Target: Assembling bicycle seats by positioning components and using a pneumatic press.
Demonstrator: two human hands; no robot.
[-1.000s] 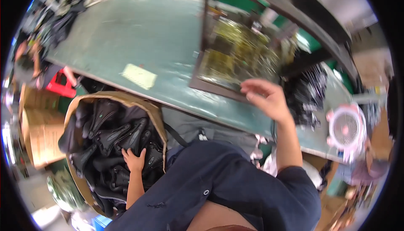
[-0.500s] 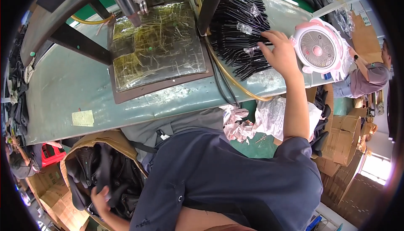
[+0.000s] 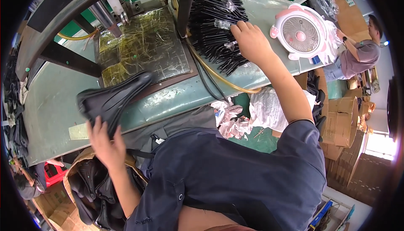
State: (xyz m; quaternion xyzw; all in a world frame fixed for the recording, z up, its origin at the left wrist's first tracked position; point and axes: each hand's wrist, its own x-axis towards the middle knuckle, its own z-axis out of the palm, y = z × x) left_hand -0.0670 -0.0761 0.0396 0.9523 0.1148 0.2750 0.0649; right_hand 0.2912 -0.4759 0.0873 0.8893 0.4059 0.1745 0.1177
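My left hand [image 3: 105, 144] grips a black moulded saddle-shaped part [image 3: 111, 98] and holds it over the near edge of the green table [image 3: 50, 104], its tip reaching the taped metal plate [image 3: 143, 45]. My right hand [image 3: 251, 41] rests on a heap of thin black strips [image 3: 212, 24], some in clear wrap, at the far right of the table; whether its fingers pinch one I cannot tell. My dark blue shirt fills the lower middle.
A brown sack [image 3: 90, 184] of black parts stands at my lower left. A pink and white fan [image 3: 301, 33] sits on the table's right end. Press columns [image 3: 185, 3] and yellow hoses rise behind the plate. Another person [image 3: 357, 54] sits by cardboard boxes [image 3: 345, 117] at right.
My left hand has come up out of the sack with a black part and carried it onto the table. My right hand stays on the strip heap.
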